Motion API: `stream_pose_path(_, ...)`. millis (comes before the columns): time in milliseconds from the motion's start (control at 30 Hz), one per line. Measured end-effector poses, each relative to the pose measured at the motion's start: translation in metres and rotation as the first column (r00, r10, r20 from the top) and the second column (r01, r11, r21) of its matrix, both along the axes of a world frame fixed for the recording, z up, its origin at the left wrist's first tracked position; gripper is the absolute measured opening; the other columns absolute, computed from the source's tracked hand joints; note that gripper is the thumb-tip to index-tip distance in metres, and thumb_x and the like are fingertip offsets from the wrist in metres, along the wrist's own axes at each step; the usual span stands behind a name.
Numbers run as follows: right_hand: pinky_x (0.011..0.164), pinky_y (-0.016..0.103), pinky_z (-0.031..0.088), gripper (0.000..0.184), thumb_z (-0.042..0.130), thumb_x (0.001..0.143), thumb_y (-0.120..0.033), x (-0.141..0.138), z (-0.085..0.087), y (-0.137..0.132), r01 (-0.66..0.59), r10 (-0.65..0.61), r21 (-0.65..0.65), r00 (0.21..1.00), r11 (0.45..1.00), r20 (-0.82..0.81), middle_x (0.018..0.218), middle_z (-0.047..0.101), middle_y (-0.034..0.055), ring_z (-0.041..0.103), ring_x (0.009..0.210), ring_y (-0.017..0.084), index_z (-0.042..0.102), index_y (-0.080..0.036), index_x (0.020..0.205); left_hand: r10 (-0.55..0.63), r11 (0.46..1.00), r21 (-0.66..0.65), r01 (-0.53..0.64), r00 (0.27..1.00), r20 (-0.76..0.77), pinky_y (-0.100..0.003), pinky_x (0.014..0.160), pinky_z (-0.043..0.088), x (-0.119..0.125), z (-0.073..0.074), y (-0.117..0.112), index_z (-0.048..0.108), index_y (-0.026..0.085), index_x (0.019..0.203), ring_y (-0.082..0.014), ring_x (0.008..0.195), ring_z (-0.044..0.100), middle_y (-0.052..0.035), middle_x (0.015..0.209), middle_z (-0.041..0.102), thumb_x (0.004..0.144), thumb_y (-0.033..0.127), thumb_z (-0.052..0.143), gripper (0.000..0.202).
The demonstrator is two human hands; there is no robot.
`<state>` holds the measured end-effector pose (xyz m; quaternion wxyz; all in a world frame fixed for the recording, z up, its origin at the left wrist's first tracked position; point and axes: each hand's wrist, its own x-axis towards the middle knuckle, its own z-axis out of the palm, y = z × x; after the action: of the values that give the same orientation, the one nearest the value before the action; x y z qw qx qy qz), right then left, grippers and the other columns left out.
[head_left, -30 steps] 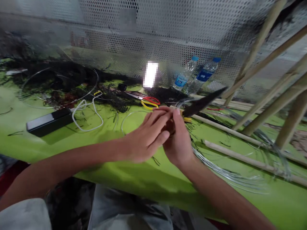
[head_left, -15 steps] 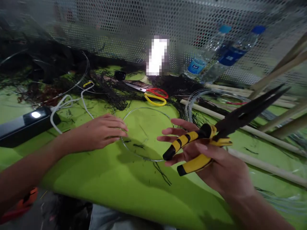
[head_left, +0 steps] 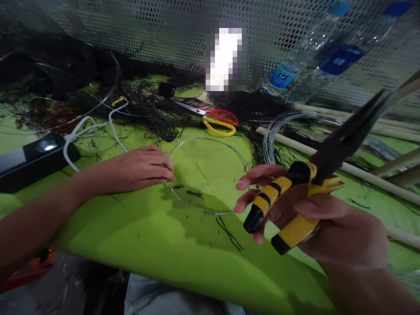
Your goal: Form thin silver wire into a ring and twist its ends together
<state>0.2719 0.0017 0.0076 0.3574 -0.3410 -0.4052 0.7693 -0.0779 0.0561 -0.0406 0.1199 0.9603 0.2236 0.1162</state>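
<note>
Gripping the pliers (head_left: 323,164), the right hand (head_left: 341,227) hangs above the table (head_left: 147,245) just right of the ring (head_left: 215,213). Its thumb lies over one yellow-and-black handle, and the fingers stretch loosely under the other. The handles stand spread, while the long black nose points up and away from the ring, its tips together.

The left hand (head_left: 138,169) rests palm down at the ring's left edge, fingers together, fingertips on the wire. Whether they pinch the wire or only press it cannot be told. The two hands are apart, with the ring between them.

The ring is a thin hoop of bare wire, lying flat on the green table. It lies nearer the left hand than the pliers, which are clear of it.

Behind the ring lie scissors (head_left: 218,120) with one red and one yellow loop. A black tangle of fibre (head_left: 154,118) spreads behind it and to the left. Further left of the ring sits a black box (head_left: 36,159) with a white cable (head_left: 88,131) looped beside it.

Right of the ring are a wire coil (head_left: 278,127) and pale sticks (head_left: 377,177). Two bottles (head_left: 285,74) lean on a perforated screen (head_left: 147,26) behind it.
</note>
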Motion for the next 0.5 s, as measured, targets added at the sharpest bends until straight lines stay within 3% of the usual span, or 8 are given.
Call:
stream_pose_path(100, 0.043, 0.033, 0.061, 0.040, 0.064, 0.077, -0.026, 0.005, 0.005, -0.001, -0.041, 0.041, -0.025, 0.999, 0.999, 0.020, 0.111, 0.077, 0.0082, 0.077, 0.084, 0.031, 0.077, -0.029, 0.114, 0.017, 0.996, 0.084, -0.021, 0.999, 0.041, -0.036, 0.105, 0.046, 0.006, 0.007, -0.008, 0.070, 0.025, 0.117, -0.0192, 0.109, 0.066, -0.0053, 0.113, 0.072, 0.105, 0.023, 0.051, 0.022)
stream_pose_path(200, 0.049, 0.035, 0.065, 0.039, 0.072, 0.077, -0.031, 0.012, 0.011, -0.004, -0.100, 0.100, -0.002, 0.994, 0.995, 0.041, 0.107, 0.077, 0.0085, 0.077, 0.087, 0.032, 0.077, -0.031, 0.116, 0.029, 0.981, 0.187, -0.051, 0.992, 0.121, -0.036, 0.101, 0.049, 0.019, 0.017, -0.020, 0.067, 0.022, 0.109, -0.0189, 0.100, 0.065, -0.0049, 0.104, 0.071, 0.102, 0.019, 0.053, 0.016)
stream_pose_path(367, 0.066, 0.040, 0.070, 0.041, 0.078, 0.083, -0.041, 0.019, 0.019, -0.012, -0.222, 0.213, 0.130, 0.974, 0.966, 0.078, 0.110, 0.075, 0.0096, 0.075, 0.098, 0.032, 0.076, -0.037, 0.124, 0.169, 0.954, 0.196, -0.229, 0.945, 0.280, -0.030, 0.067, 0.047, 0.051, 0.039, -0.039, 0.057, 0.021, 0.099, -0.0145, 0.068, 0.060, 0.0007, 0.079, 0.065, 0.098, 0.015, 0.049, 0.010)
stream_pose_path(433, 0.070, 0.042, 0.071, 0.037, 0.077, 0.086, -0.044, 0.018, 0.021, -0.018, -0.193, 0.165, 0.184, 0.974, 0.964, 0.154, 0.108, 0.075, 0.0098, 0.074, 0.099, 0.032, 0.077, -0.037, 0.122, 0.247, 0.930, 0.190, -0.314, 0.919, 0.309, -0.029, 0.060, 0.043, 0.065, 0.045, -0.045, 0.056, 0.021, 0.100, -0.0125, 0.063, 0.058, 0.0016, 0.079, 0.065, 0.099, 0.016, 0.049, 0.008)
stream_pose_path(500, 0.072, 0.044, 0.071, 0.030, 0.073, 0.088, -0.042, 0.017, 0.020, -0.025, -0.100, 0.013, 0.290, 0.957, 0.952, 0.288, 0.108, 0.075, 0.0097, 0.074, 0.100, 0.033, 0.078, -0.035, 0.117, 0.296, 0.908, 0.195, -0.372, 0.896, 0.330, -0.029, 0.058, 0.042, 0.077, 0.050, -0.049, 0.057, 0.021, 0.103, -0.0119, 0.063, 0.059, 0.0005, 0.085, 0.068, 0.102, 0.021, 0.050, 0.007)
